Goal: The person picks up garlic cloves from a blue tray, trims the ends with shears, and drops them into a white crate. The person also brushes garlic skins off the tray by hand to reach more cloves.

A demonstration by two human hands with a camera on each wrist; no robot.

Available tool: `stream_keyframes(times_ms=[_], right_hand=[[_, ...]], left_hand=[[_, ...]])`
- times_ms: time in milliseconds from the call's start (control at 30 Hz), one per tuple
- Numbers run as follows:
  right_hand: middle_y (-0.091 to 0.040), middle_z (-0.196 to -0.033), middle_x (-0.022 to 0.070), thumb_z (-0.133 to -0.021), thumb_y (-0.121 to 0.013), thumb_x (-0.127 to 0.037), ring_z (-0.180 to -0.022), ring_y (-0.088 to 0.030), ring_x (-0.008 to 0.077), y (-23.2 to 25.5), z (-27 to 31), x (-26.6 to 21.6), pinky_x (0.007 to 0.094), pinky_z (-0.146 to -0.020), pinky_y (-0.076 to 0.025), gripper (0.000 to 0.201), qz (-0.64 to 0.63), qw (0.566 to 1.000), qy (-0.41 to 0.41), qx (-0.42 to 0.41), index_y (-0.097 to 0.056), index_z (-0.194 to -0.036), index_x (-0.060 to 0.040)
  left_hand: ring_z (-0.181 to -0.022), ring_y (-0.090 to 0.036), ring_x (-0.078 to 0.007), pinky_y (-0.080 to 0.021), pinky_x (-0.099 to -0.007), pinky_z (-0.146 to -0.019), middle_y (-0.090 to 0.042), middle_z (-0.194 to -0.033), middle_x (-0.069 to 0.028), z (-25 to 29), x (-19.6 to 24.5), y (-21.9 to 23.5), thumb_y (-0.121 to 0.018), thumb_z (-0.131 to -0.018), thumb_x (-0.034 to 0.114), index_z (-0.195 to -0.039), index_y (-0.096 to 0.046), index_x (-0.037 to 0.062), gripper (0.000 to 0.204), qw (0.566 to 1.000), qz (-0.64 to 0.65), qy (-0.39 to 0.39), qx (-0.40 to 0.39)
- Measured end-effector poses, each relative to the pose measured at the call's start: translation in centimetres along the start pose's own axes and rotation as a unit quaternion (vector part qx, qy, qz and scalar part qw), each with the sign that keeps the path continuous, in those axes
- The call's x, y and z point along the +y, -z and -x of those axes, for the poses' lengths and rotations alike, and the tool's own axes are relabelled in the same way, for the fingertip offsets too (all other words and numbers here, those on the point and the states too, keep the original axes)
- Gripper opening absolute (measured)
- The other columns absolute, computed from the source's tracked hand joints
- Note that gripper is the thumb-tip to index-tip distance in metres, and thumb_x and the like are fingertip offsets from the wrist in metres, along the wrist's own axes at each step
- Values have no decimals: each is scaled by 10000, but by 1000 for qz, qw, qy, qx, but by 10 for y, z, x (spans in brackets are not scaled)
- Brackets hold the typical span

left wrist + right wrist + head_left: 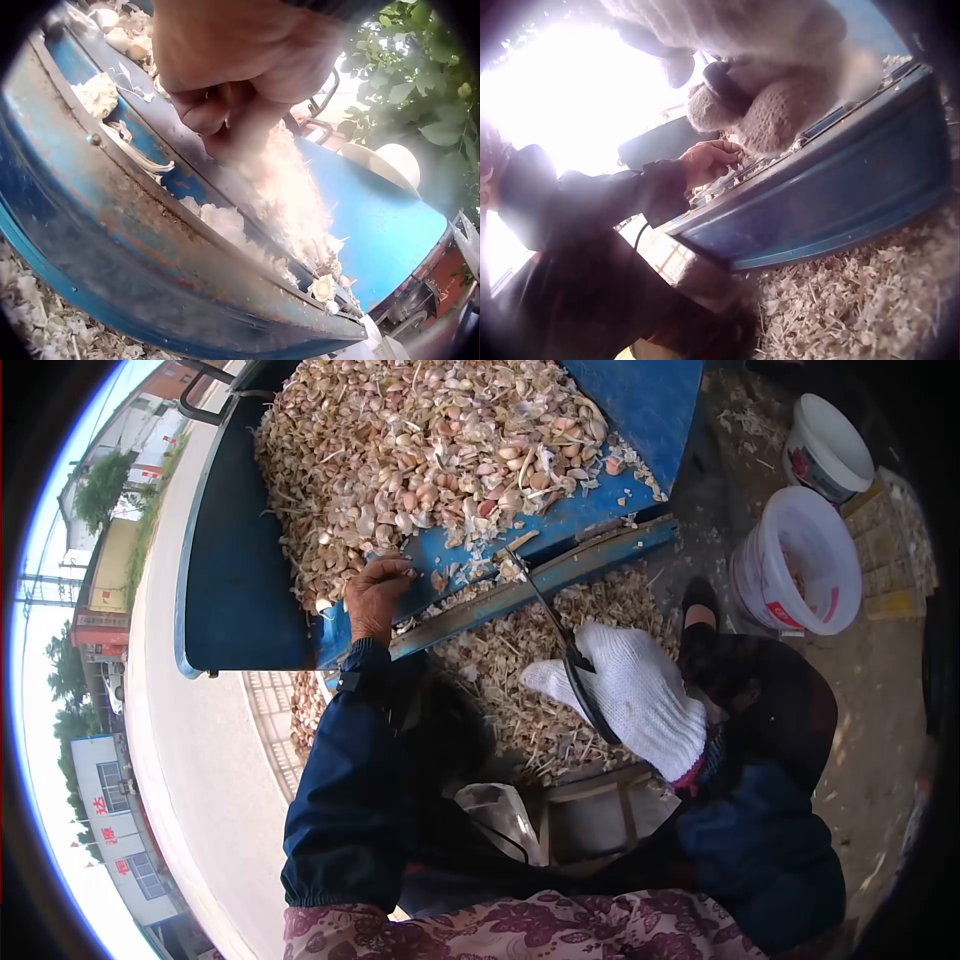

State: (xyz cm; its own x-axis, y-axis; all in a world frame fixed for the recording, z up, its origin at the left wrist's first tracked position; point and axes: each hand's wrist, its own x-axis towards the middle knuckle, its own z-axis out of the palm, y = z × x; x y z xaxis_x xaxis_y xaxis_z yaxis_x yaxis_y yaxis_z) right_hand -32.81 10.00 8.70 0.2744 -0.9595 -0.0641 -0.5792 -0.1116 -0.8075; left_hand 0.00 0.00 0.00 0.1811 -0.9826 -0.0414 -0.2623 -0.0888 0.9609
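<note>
A white knit glove covers my right hand, which grips the dark handle of scissors; their narrow blades point up toward the lip of a blue metal trough. Heaped in the trough are garlic cloves and loose skins. My bare left hand is at the near edge of this heap, left of the scissors. Its fingers curl inward in the left wrist view, and I cannot tell whether anything lies between them. Several pale garlic pieces lie along the trough's rusty rim.
Dry skins and stalk scraps cover the ground below the trough. To the right stand a white bucket and a second white tub. A dark shoe is close to the gloved hand. A pale road runs along the left.
</note>
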Motion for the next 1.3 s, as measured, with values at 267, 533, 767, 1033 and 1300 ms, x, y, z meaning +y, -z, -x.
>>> stream_keyframes(times_ms=[267, 533, 767, 1033, 1300], right_hand=[[-600, -612, 202, -813, -684, -514, -587, -625, 367, 6, 1, 0, 422, -516, -470, 510, 26, 998, 16, -50, -620, -691, -22], [-560, -572, 204, -765, -751, -485, -553, -604, 352, 0, 1, 5, 419, -525, -452, 536, 4, 1000, 10, -27, -559, -642, 0], [-559, -558, 197, -792, -646, -617, -540, -596, 370, 0, 0, 8, 435, -498, -460, 615, 43, 998, 19, -42, -595, -686, -13], [-585, -572, 178, -743, -638, -676, -598, -638, 359, -6, -2, 4, 440, -557, -495, 672, 177, 980, 32, -89, -600, -714, -6], [-583, -560, 168, -722, -678, -634, -597, -644, 350, -11, -6, -1, 433, -554, -503, 630, 239, 964, 99, -65, -604, -705, -8]], left_hand=[[-778, -564, -103, -441, -241, -702, -655, -925, -20, 7, -5, 5, -684, -771, 47, -892, -722, -4, 137, 998, -6, 22, 55], [-711, -619, -167, -479, -298, -662, -688, -812, -80, -2, -13, -5, -712, -774, 172, -937, -717, -15, 249, 970, -215, 4, 112], [-628, -641, -194, -511, -318, -618, -684, -720, -103, 6, -4, -28, -774, -687, 127, -871, -699, -39, 259, 949, -289, -31, 120], [-550, -526, -48, -399, -168, -483, -647, -739, -22, 63, 59, -42, -763, -707, -18, -928, -647, -11, 250, 984, 75, 152, -54], [-497, -482, -48, -330, -179, -429, -583, -658, -6, 89, 95, -56, -734, -658, -83, -816, -613, 4, 217, 973, 95, 169, -122]])
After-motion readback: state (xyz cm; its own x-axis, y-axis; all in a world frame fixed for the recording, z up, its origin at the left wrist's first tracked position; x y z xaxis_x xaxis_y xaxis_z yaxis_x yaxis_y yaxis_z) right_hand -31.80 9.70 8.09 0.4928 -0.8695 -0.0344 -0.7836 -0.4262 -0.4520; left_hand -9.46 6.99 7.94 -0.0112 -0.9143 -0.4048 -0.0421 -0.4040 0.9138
